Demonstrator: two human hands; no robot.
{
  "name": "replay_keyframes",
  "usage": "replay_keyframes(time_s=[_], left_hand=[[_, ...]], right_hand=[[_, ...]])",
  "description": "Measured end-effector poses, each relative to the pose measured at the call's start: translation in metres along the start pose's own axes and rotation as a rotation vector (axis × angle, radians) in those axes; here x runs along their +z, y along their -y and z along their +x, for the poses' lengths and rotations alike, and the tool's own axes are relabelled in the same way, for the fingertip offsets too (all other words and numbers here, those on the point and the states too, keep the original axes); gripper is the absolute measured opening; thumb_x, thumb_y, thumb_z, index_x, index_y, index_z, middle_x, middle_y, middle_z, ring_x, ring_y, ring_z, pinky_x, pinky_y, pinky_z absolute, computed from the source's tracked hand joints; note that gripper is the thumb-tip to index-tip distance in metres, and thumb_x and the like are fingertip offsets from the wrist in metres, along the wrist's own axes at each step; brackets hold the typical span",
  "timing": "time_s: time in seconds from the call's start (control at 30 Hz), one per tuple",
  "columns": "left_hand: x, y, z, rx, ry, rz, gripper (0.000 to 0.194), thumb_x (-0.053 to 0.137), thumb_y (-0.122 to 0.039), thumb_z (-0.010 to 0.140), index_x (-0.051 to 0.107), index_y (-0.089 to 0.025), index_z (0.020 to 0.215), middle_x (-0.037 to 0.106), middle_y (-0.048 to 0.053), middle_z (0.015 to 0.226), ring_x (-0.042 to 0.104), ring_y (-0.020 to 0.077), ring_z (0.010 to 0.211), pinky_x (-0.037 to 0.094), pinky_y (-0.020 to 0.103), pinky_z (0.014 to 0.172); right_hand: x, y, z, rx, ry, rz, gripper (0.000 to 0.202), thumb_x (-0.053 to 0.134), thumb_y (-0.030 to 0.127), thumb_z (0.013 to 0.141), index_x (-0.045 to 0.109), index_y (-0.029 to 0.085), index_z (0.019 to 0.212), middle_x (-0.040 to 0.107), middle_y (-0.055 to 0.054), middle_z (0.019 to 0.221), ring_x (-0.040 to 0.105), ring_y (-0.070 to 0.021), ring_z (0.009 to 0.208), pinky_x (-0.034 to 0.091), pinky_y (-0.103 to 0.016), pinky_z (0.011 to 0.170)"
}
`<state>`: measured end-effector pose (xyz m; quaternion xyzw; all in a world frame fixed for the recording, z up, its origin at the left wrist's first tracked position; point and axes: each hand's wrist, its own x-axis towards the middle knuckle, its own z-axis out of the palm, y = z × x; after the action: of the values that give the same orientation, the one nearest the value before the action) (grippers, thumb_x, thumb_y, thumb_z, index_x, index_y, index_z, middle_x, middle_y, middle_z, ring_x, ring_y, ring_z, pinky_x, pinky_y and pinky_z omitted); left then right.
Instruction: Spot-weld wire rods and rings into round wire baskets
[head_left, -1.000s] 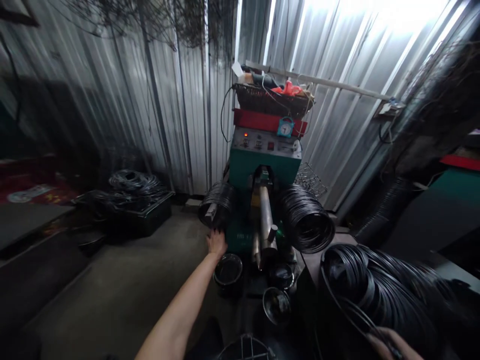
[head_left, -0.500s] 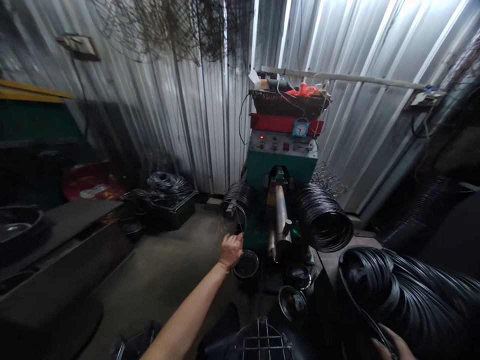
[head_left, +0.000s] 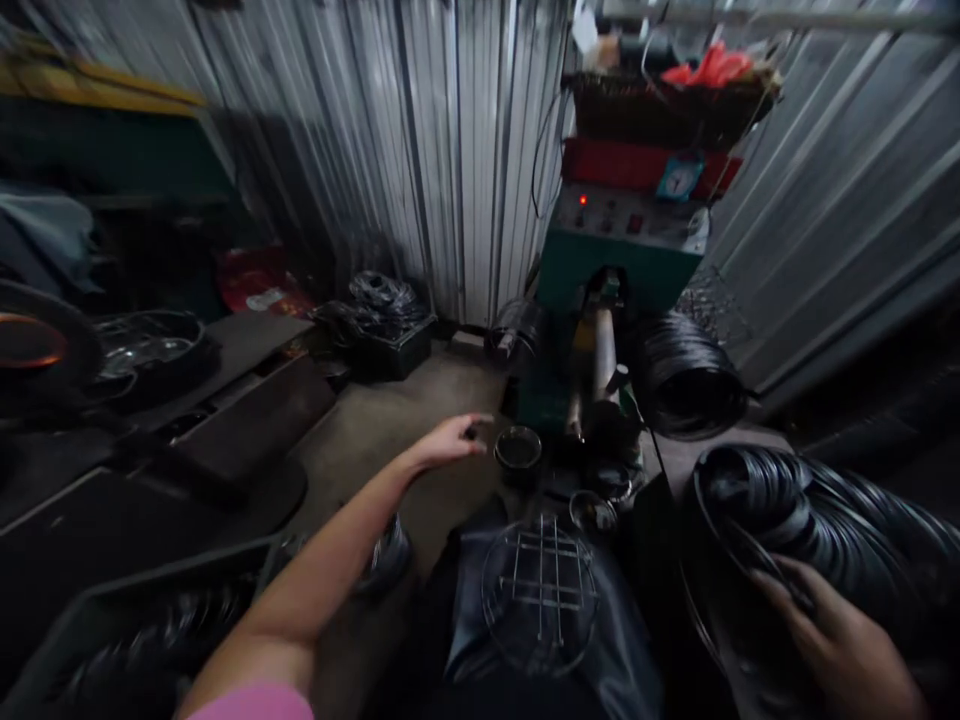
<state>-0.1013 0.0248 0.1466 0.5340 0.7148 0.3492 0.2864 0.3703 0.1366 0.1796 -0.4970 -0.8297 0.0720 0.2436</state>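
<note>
My left hand (head_left: 452, 440) is stretched out over the floor, thumb and fingers apart, with nothing between them. Just to its right stands a small round dark container (head_left: 517, 452). My right hand (head_left: 832, 630) is closed around the edge of black wire rings (head_left: 780, 570), beside a large heap of such rings (head_left: 847, 520). Across my lap lies a round wire grid (head_left: 551, 590), a ring with crossing bars. Ahead stands a green welding-type machine (head_left: 622, 255) with a red light. Wire rings (head_left: 517, 328) hang at its left side.
A thick bundle of black rings (head_left: 690, 385) hangs right of the machine. A black crate of wire (head_left: 390, 340) sits by the corrugated wall. At left are a bench (head_left: 255, 400) and a dark bin (head_left: 150, 610). Small bowls (head_left: 592, 510) stand below the machine.
My left hand has drawn back from the rings at the machine's left, and its fingers have opened. My right hand has come further into view. The camera has tilted down and turned left.
</note>
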Motion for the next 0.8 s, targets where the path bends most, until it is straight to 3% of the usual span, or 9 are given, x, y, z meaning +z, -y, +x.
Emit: replay_keyframes(time_s=[0.07, 0.13, 0.23, 0.3, 0.37, 0.47, 0.6, 0.7, 0.8], left_hand=[[0.046, 0.035, -0.04, -0.063, 0.27, -0.094, 0.074, 0.072, -0.028, 0.06, 0.047, -0.016, 0.128, 0.06, 0.009, 0.118, 0.058, 0.0241, 0.103, 0.047, 0.034, 0.087], [0.091, 0.06, -0.077, -0.064, 0.359, -0.082, 0.09, 0.078, -0.034, 0.052, 0.042, -0.014, 0.132, 0.055, 0.013, 0.123, 0.052, 0.0286, 0.113, 0.041, 0.039, 0.097], [0.141, 0.073, -0.112, -0.047, 0.332, -0.007, 0.112, 0.081, -0.035, 0.045, 0.027, -0.017, 0.14, 0.042, 0.016, 0.136, 0.041, 0.0333, 0.125, 0.032, 0.045, 0.104], [0.158, 0.072, -0.12, -0.055, 0.254, 0.045, 0.114, 0.08, -0.034, 0.046, 0.02, -0.02, 0.142, 0.035, 0.016, 0.14, 0.039, 0.0342, 0.126, 0.034, 0.046, 0.103], [0.164, 0.07, -0.12, -0.028, 0.204, 0.079, 0.108, 0.077, -0.032, 0.05, 0.02, -0.022, 0.142, 0.036, 0.015, 0.139, 0.043, 0.0329, 0.124, 0.037, 0.045, 0.101], [0.161, 0.071, -0.117, 0.061, 0.192, 0.074, 0.097, 0.071, -0.028, 0.056, 0.025, -0.022, 0.141, 0.041, 0.013, 0.135, 0.046, 0.03, 0.121, 0.038, 0.041, 0.1], [0.15, 0.08, -0.118, 0.018, 0.275, -0.108, 0.089, 0.068, -0.032, 0.061, 0.029, -0.02, 0.14, 0.056, 0.008, 0.118, 0.056, 0.0242, 0.102, 0.045, 0.036, 0.09], [0.145, 0.081, -0.117, -0.158, 0.341, -0.332, 0.074, 0.062, -0.033, 0.07, 0.035, -0.018, 0.137, 0.062, 0.002, 0.089, 0.057, 0.0153, 0.075, 0.047, 0.028, 0.07], [0.147, 0.074, -0.11, -0.318, 0.264, -0.557, 0.058, 0.057, -0.038, 0.075, 0.048, -0.017, 0.128, 0.06, 0.001, 0.081, 0.052, 0.0094, 0.063, 0.039, 0.02, 0.055]], right_hand=[[-0.01, 0.025, 0.002, -0.027, 0.014, 0.006, 0.046, 0.046, 0.057, 0.078, 0.064, 0.021, 0.098, 0.072, -0.008, 0.078, 0.069, -0.0264, 0.069, 0.052, -0.03, 0.053], [-0.016, 0.049, 0.004, -0.099, -0.03, 0.019, 0.043, 0.044, 0.054, 0.081, 0.063, 0.02, 0.1, 0.072, -0.009, 0.086, 0.068, -0.0256, 0.075, 0.053, -0.032, 0.062], [-0.016, 0.084, 0.005, -0.15, -0.088, 0.146, 0.034, 0.047, 0.047, 0.084, 0.063, 0.02, 0.1, 0.07, -0.008, 0.095, 0.067, -0.0228, 0.084, 0.051, -0.031, 0.074], [-0.006, 0.106, 0.004, -0.099, -0.09, 0.311, 0.03, 0.05, 0.043, 0.084, 0.063, 0.02, 0.1, 0.069, -0.006, 0.093, 0.066, -0.0207, 0.083, 0.051, -0.03, 0.075], [0.016, 0.124, 0.004, -0.018, -0.021, 0.515, 0.031, 0.05, 0.043, 0.085, 0.064, 0.019, 0.1, 0.069, -0.005, 0.086, 0.064, -0.019, 0.078, 0.05, -0.028, 0.069], [0.07, 0.134, 0.002, 0.061, 0.184, 0.748, 0.035, 0.051, 0.046, 0.082, 0.066, 0.017, 0.094, 0.068, -0.004, 0.079, 0.062, -0.0184, 0.074, 0.049, -0.028, 0.067], [0.143, 0.113, -0.007, 0.219, 0.334, 0.759, 0.031, 0.058, 0.046, 0.071, 0.068, 0.017, 0.078, 0.069, -0.006, 0.076, 0.062, -0.0219, 0.077, 0.047, -0.032, 0.073], [0.169, 0.087, -0.018, 0.396, 0.336, 0.743, 0.031, 0.06, 0.047, 0.067, 0.067, 0.017, 0.073, 0.069, -0.006, 0.074, 0.062, -0.0241, 0.078, 0.047, -0.033, 0.073], [0.174, 0.072, -0.029, 0.563, 0.355, 0.885, 0.034, 0.064, 0.049, 0.064, 0.066, 0.017, 0.076, 0.068, -0.005, 0.071, 0.062, -0.0215, 0.071, 0.047, -0.03, 0.065]])
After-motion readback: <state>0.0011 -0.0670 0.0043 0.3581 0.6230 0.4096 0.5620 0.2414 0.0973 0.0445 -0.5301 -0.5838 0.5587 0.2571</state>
